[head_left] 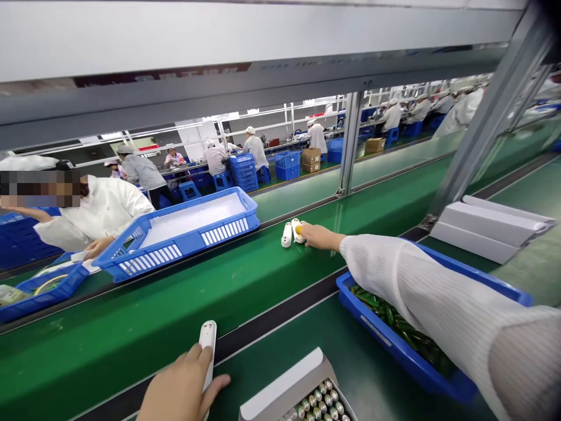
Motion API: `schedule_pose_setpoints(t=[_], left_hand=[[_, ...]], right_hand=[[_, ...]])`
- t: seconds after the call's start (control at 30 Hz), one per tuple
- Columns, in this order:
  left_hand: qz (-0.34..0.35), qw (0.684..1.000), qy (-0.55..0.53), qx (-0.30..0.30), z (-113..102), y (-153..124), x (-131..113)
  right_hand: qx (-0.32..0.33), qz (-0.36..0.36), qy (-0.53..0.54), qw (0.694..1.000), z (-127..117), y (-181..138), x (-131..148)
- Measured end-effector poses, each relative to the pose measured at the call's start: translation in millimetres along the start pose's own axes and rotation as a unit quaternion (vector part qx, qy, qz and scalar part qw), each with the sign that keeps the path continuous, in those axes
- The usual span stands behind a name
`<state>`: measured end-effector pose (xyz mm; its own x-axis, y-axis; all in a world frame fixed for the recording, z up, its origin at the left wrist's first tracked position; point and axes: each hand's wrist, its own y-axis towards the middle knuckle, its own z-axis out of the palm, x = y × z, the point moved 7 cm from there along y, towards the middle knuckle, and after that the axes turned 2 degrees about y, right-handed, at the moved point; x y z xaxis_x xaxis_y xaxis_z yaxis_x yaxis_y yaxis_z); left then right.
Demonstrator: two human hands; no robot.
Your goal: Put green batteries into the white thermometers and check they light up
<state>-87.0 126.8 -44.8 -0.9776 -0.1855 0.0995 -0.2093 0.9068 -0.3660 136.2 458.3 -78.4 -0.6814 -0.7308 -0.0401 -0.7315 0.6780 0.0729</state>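
My left hand (182, 383) is at the near edge of the green conveyor belt, its fingers wrapped round a long white plastic case (208, 339) with rounded ends. My right hand (319, 237) reaches across the belt with its fingers on another white case (297, 229); something yellow shows at a fingertip. A second white case (286, 235) lies right beside that one, on the belt. Below and between my hands, an open cardboard box (284, 386) holds many batteries standing upright.
Under my right forearm sits a blue tray (372, 327) of dark green items. White cartons (486, 228) lie at the right, by a metal post (464, 128). A blue crate (184, 240) stands beyond the belt (144, 316). Across it, a person in a white coat (105, 204) works at a small blue basket (48, 292).
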Motion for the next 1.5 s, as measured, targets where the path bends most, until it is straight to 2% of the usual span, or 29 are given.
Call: schedule_pose_setpoints(t=[0.1,0.23,0.37,0.47,0.6,0.7,0.8,0.87,1.0,1.1,1.2,1.27,1.4,1.5], left_hand=[[0.089,0.991,-0.029,-0.090,-23.2,34.0,-20.9],[0.218,0.961,-0.064,-0.156,-41.3,103.8,-61.9],[0.225,0.950,-0.083,-0.197,-51.5,176.3,-96.6],[0.209,0.947,-0.106,-0.221,-55.7,213.2,-114.4],[0.201,0.946,-0.123,-0.223,-57.1,238.0,-124.6],[0.182,0.947,-0.136,-0.228,-60.1,240.8,-120.6],[0.170,0.945,-0.145,-0.239,-64.9,223.6,-108.2],[0.171,0.944,-0.146,-0.243,-67.4,198.0,-95.9],[0.159,0.947,-0.144,-0.237,-69.7,119.6,-66.1],[0.116,0.960,-0.135,-0.215,-66.4,57.1,-46.3],[0.061,0.979,-0.096,-0.166,-52.2,8.4,-33.3],[0.034,0.987,-0.066,-0.140,-37.6,-15.6,-28.6],[0.017,0.995,-0.023,-0.096,-0.1,-47.4,-28.6],[0.017,0.997,-0.012,-0.069,19.3,-64.8,-32.1]], right_hand=[[0.000,-0.074,-0.021,0.997,2.1,2.0,11.2],[-0.013,-0.139,-0.043,0.989,9.2,1.4,22.4],[-0.023,-0.171,-0.044,0.984,13.5,3.2,32.6],[-0.030,-0.189,-0.038,0.981,10.8,1.8,39.3],[-0.035,-0.213,-0.039,0.976,5.2,-3.5,49.6],[-0.030,-0.232,-0.045,0.971,6.3,-3.1,60.1],[-0.029,-0.248,-0.046,0.967,7.2,1.0,70.5],[-0.032,-0.259,-0.041,0.964,3.1,1.4,77.6],[-0.048,-0.282,-0.021,0.958,-22.1,-17.3,96.5],[-0.062,-0.299,0.029,0.952,-51.1,-53.2,115.7],[-0.058,-0.317,0.103,0.941,-75.4,-100.5,138.1],[-0.043,-0.321,0.130,0.937,-82.9,-131.0,152.5],[-0.004,-0.328,0.132,0.936,-78.5,-178.5,174.8],[0.022,-0.297,0.149,0.943,-70.6,-197.1,177.7]])
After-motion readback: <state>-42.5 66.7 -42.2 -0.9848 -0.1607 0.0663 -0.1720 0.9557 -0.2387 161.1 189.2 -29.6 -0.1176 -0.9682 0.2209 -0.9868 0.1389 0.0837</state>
